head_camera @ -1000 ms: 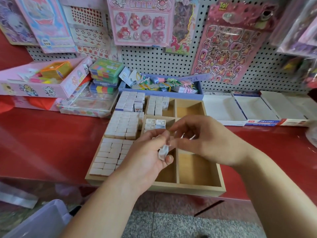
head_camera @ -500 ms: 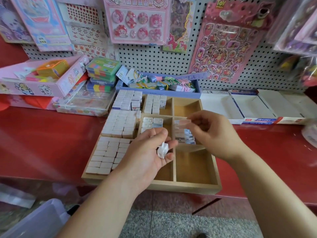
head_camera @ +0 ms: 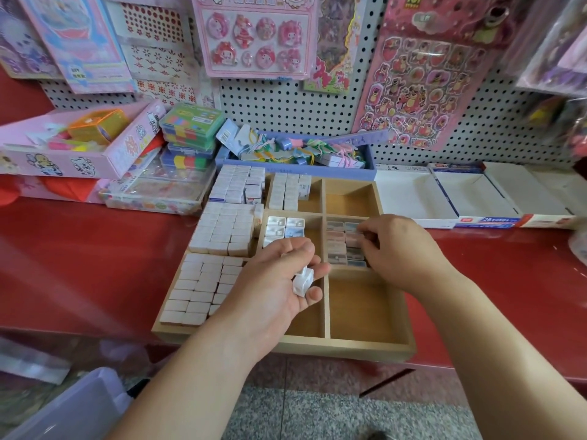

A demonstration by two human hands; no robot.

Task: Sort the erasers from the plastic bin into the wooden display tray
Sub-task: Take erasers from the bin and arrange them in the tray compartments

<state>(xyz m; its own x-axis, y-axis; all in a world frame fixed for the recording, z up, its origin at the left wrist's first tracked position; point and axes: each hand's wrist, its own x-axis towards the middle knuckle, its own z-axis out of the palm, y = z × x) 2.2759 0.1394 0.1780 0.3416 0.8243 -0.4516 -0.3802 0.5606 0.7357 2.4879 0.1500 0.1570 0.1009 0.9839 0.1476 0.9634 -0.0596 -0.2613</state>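
Both above the wooden tray (head_camera: 349,349): left grip (head_camera: 276,281) holds white eraser (head_camera: 303,281), right grip (head_camera: 403,249) pinches pastel erasers (head_camera: 336,246)

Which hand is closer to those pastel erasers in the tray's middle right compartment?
Right. The right hand has its fingers on the pastel erasers. The left hand is off to their left over the wooden tray, holding a white eraser.

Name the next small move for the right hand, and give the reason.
Probably release and lift clear: the right hand holds pastel erasers that already sit in rows, middle-right in the tray, while the left hand holds a white eraser.
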